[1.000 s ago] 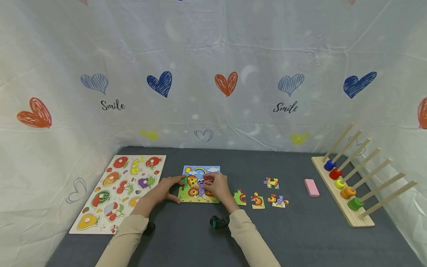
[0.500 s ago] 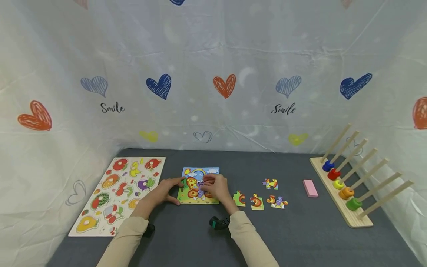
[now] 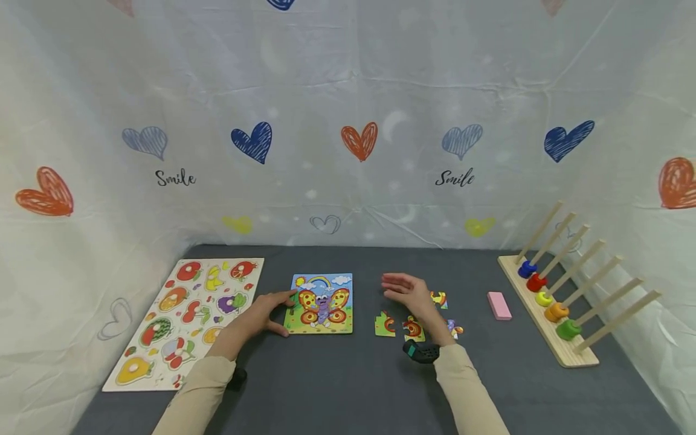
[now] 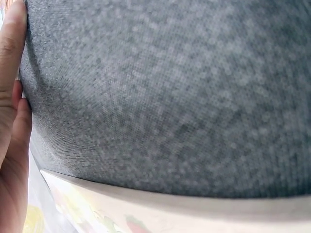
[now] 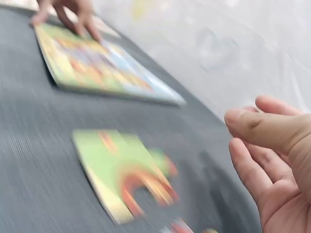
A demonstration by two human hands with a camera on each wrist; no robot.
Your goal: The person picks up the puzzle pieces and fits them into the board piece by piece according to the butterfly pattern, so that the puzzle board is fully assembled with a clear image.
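My left hand point(image 3: 266, 314) touches the left edge of a square butterfly puzzle board point(image 3: 339, 328), thumb at the near corner and fingers farther up. In the right wrist view, blurred left fingertips rest along that board's edge. Held above the table, right of the board, is my right hand point(image 3: 409, 296) with relaxed fingers and nothing in them. Below it lie a green and red jigsaw piece point(image 3: 385, 326) and a second one point(image 3: 414, 330). Two more pieces, a yellow and red one point(image 3: 439, 299) and a purple one point(image 3: 454, 328), are partly hidden by the right hand and wrist.
A white fruit picture board point(image 3: 185, 320) lies at the left. Toward the right are a pink block point(image 3: 499, 306) and a wooden peg stand point(image 3: 576, 356) with tall slanting pegs and coloured rings. A fabric backdrop point(image 3: 405, 199) rises behind the table.
My right hand has left the puzzle board and moved right, over the loose pieces; its fingers have loosened. The whole butterfly picture now shows. My left hand stays at the board's edge.
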